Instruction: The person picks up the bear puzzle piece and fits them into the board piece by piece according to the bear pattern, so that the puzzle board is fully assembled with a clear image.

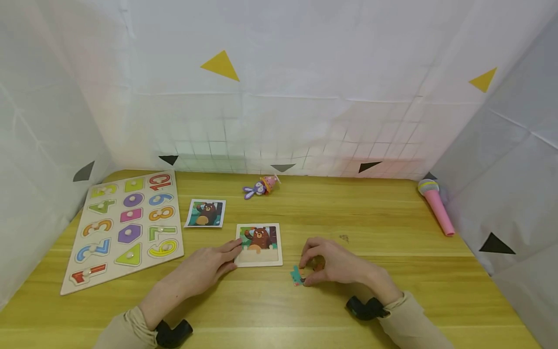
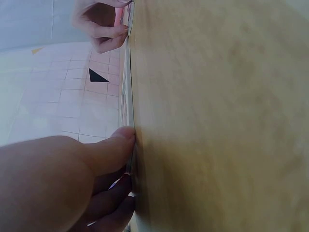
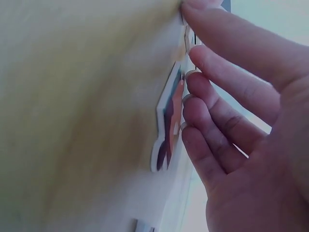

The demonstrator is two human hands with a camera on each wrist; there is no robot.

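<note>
A square wooden puzzle board (image 1: 258, 263) lies on the table, its upper part filled with a brown bear picture and its lower part bare wood. My left hand (image 1: 213, 266) rests at the board's left edge, fingers extended onto the rim and thumb by the lower left corner. To the right of the board, my right hand (image 1: 333, 261) pinches a teal-edged puzzle piece (image 1: 296, 277) between thumb and forefinger, low over the table. Under that hand's other fingers is a second, orange-brown piece (image 3: 175, 121), partly hidden in the head view.
A bear picture card (image 1: 205, 213) lies behind the left hand. At the left is a wooden number-and-shape board (image 1: 126, 228) with knobbed pieces. A small purple rabbit toy (image 1: 260, 187) lies at the back, and a pink toy microphone (image 1: 438, 208) at the far right.
</note>
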